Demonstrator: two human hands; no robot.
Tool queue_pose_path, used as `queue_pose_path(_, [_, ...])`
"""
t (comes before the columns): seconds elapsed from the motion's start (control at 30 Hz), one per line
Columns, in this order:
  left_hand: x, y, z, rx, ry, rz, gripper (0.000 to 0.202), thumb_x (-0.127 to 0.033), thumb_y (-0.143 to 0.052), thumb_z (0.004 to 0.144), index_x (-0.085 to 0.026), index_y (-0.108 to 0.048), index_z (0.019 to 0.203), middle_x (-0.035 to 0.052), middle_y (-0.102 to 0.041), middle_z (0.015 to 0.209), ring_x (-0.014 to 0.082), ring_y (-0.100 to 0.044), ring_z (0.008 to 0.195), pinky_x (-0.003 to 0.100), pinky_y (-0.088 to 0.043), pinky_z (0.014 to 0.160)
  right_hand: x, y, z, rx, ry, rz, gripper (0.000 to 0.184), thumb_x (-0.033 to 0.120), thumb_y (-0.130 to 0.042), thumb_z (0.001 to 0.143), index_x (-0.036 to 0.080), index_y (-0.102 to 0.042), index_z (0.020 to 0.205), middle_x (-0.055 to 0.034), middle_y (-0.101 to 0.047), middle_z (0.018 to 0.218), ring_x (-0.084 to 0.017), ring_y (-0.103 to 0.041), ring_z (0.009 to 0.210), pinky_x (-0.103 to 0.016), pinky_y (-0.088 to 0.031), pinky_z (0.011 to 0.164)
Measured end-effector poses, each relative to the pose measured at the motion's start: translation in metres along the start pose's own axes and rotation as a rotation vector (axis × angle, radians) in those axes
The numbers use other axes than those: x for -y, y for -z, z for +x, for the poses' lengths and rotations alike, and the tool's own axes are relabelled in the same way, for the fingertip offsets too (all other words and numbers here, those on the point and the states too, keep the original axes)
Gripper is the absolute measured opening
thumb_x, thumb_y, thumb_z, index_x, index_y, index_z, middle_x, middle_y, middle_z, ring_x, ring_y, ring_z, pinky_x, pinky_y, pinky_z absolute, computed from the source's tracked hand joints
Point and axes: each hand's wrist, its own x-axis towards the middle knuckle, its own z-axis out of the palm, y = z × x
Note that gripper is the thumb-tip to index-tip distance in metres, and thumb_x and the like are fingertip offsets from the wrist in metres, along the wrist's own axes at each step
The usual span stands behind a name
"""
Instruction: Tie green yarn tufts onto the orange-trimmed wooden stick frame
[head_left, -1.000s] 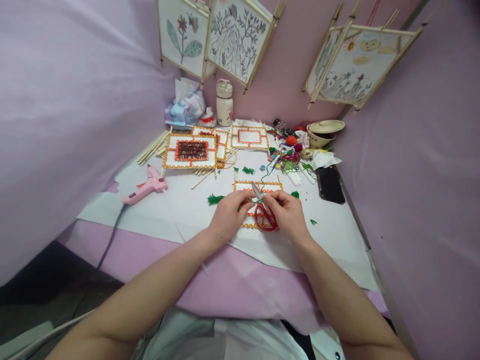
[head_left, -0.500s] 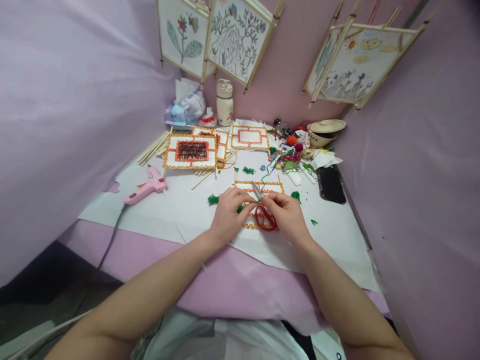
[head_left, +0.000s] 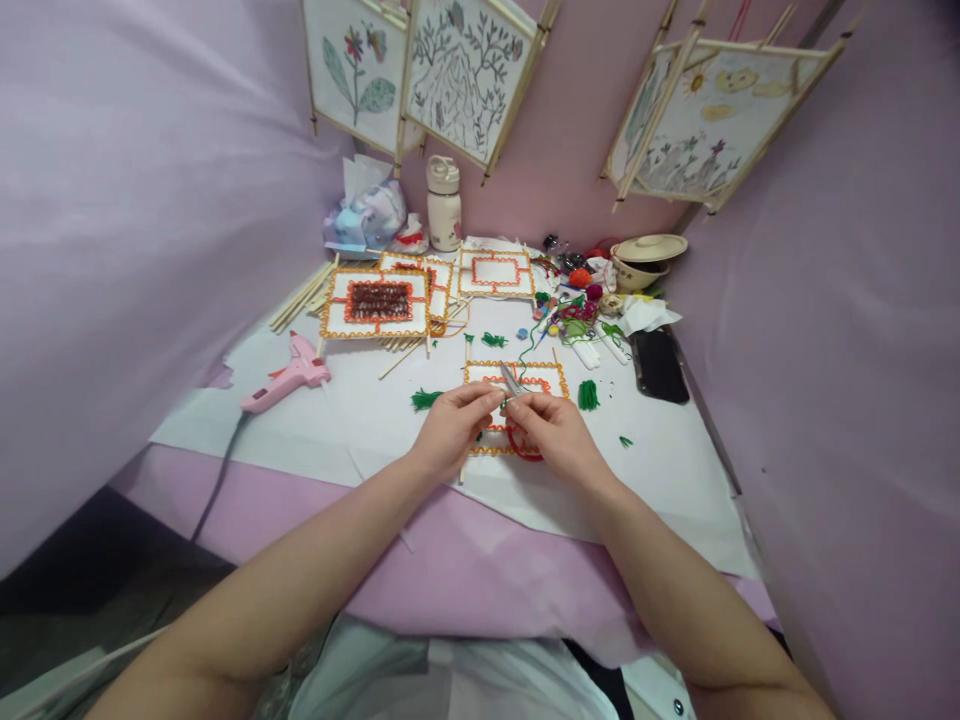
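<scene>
Over the middle of a small frame edged in yellow and orange yarn point(head_left: 480, 366), both my hands meet with fingertips close together. My left hand point(head_left: 452, 428) is closed in a pinch, with a bit of green yarn at its fingertips. In my right hand point(head_left: 555, 432) are red-handled scissors point(head_left: 512, 380), blades pointing up and away; its thumb and finger also pinch near the green yarn. The fingers cover much of the handles. A green yarn strand point(head_left: 529, 345) runs from the hands to the back. Green bundles lie on either side: one left point(head_left: 426, 400), one right point(head_left: 589, 395).
A pink glue gun point(head_left: 289, 378) lies left. Yarn-edged frames point(head_left: 375, 303) on thin sticks point(head_left: 304, 297), a bottle point(head_left: 444, 205) and a tissue pack point(head_left: 367, 215) stand behind. Right are tangled yarn point(head_left: 577, 310), a lidded bowl point(head_left: 641, 268) and a phone point(head_left: 660, 366).
My hands have drawn closer, fingertips now nearly touching above the frame. My right hand covers more of the scissors' red handles. The whole view has shifted slightly.
</scene>
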Motion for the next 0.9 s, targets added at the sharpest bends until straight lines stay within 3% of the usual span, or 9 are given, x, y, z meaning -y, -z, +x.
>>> queue_pose_path(0.13, [-0.007, -0.004, -0.002, 0.055, 0.165, -0.139, 0.025, -0.03, -0.084, 0.061, -0.013, -0.068, 0.071, -0.002, -0.055, 0.067, 0.0045, -0.044, 0.058, 0.017, -0.035, 0.052, 0.005, 0.005, 0.0, 0.006, 0.049, -0.126, 0.03, 0.047, -0.065, 0.078, 0.017, -0.065, 0.073, 0.0011, -0.056, 0.061, -0.01, -0.045, 0.053, -0.025, -0.036, 0.052])
queue_pose_path(0.27, [-0.012, -0.003, -0.003, 0.105, 0.206, -0.058, 0.031, -0.033, -0.085, 0.059, -0.012, -0.066, 0.071, -0.0028, -0.053, 0.065, 0.0038, -0.044, 0.055, 0.017, -0.035, 0.052, 0.011, 0.017, 0.002, -0.088, 0.193, -0.19, 0.024, 0.039, -0.061, 0.083, 0.02, -0.071, 0.095, -0.0043, -0.067, 0.09, -0.015, -0.059, 0.076, -0.029, -0.045, 0.068])
queue_pose_path(0.33, [-0.012, -0.002, -0.004, 0.135, 0.223, 0.008, 0.033, -0.036, -0.085, 0.06, -0.012, -0.065, 0.071, -0.0031, -0.052, 0.063, 0.0045, -0.045, 0.055, 0.018, -0.037, 0.053, 0.013, 0.021, 0.003, -0.047, 0.291, -0.206, 0.023, 0.035, -0.059, 0.085, 0.023, -0.072, 0.101, -0.0051, -0.066, 0.1, -0.017, -0.06, 0.089, -0.03, -0.045, 0.077])
queue_pose_path(0.47, [-0.007, -0.002, -0.006, 0.182, 0.252, 0.099, 0.039, -0.042, -0.084, 0.059, -0.012, -0.064, 0.073, -0.0019, -0.055, 0.064, 0.0065, -0.049, 0.057, 0.021, -0.039, 0.056, 0.013, 0.021, 0.002, 0.073, 0.371, -0.235, 0.012, 0.026, -0.062, 0.084, 0.023, -0.072, 0.09, -0.0036, -0.065, 0.091, -0.017, -0.058, 0.092, -0.032, -0.044, 0.083])
queue_pose_path(0.67, [-0.003, 0.0, -0.005, 0.245, 0.261, 0.131, 0.042, -0.048, -0.08, 0.062, -0.012, -0.062, 0.074, 0.0005, -0.058, 0.068, 0.0087, -0.051, 0.062, 0.023, -0.04, 0.061, 0.012, 0.017, 0.001, 0.054, 0.279, -0.249, 0.011, 0.026, -0.059, 0.084, 0.019, -0.06, 0.075, -0.0001, -0.056, 0.076, -0.014, -0.052, 0.073, -0.027, -0.04, 0.067])
queue_pose_path(0.77, [-0.006, 0.001, -0.005, 0.296, 0.194, 0.271, 0.036, -0.047, -0.072, 0.072, -0.013, -0.062, 0.077, -0.0002, -0.055, 0.067, 0.0095, -0.048, 0.062, 0.023, -0.038, 0.06, 0.011, 0.016, 0.002, 0.023, 0.29, -0.31, 0.014, 0.026, -0.054, 0.087, 0.02, -0.055, 0.075, 0.0004, -0.053, 0.075, -0.014, -0.049, 0.071, -0.027, -0.039, 0.066])
queue_pose_path(0.9, [-0.01, 0.0, -0.007, 0.276, -0.152, 0.671, 0.02, -0.033, -0.058, 0.083, -0.016, -0.063, 0.074, 0.002, -0.056, 0.076, 0.0143, -0.051, 0.074, 0.028, -0.04, 0.07, 0.002, 0.011, 0.002, -0.048, 0.348, -0.428, 0.015, 0.026, -0.048, 0.089, 0.021, -0.053, 0.076, -0.0009, -0.054, 0.078, -0.015, -0.05, 0.074, -0.027, -0.038, 0.069])
